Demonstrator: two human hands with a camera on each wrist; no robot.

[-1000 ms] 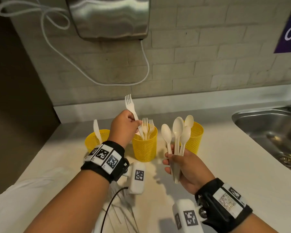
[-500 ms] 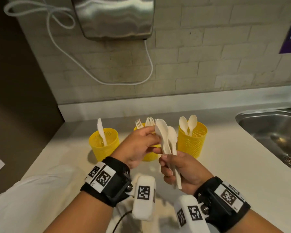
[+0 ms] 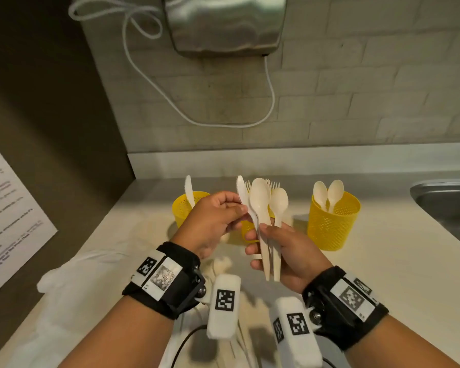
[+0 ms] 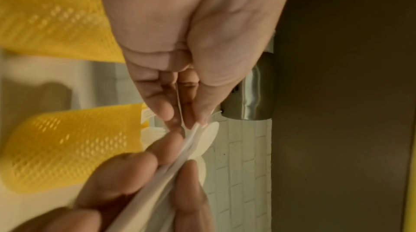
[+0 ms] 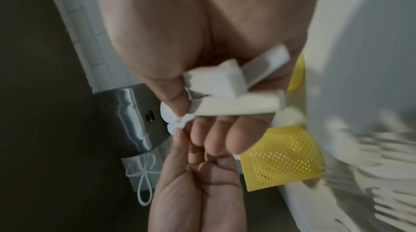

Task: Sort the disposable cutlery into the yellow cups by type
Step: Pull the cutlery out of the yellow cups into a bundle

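Three yellow mesh cups stand in a row at the back of the counter. The left cup [image 3: 182,208] holds one white knife [image 3: 188,189]. The middle cup [image 3: 246,229], mostly hidden behind my hands, holds forks [image 3: 273,185]. The right cup [image 3: 332,227] holds two spoons [image 3: 327,192]. My right hand [image 3: 260,233] grips the handles of two white spoons [image 3: 259,199] in front of the middle cup. My left hand [image 3: 241,208] pinches a white knife [image 3: 240,188] at the left side of that bundle. In the left wrist view the knife [image 4: 180,104] shows edge-on between the fingertips.
A steel sink [image 3: 446,197] lies at the right edge of the counter. A metal hand dryer [image 3: 223,22] with a white cord [image 3: 270,83] hangs on the brick wall above. A white bag [image 3: 72,288] lies at the near left, beside a printed sheet [image 3: 6,221].
My left hand let go of a fork at the middle cup, came across to the right hand's bundle and now pinches the knife. The right hand drew in closer to the middle cup.
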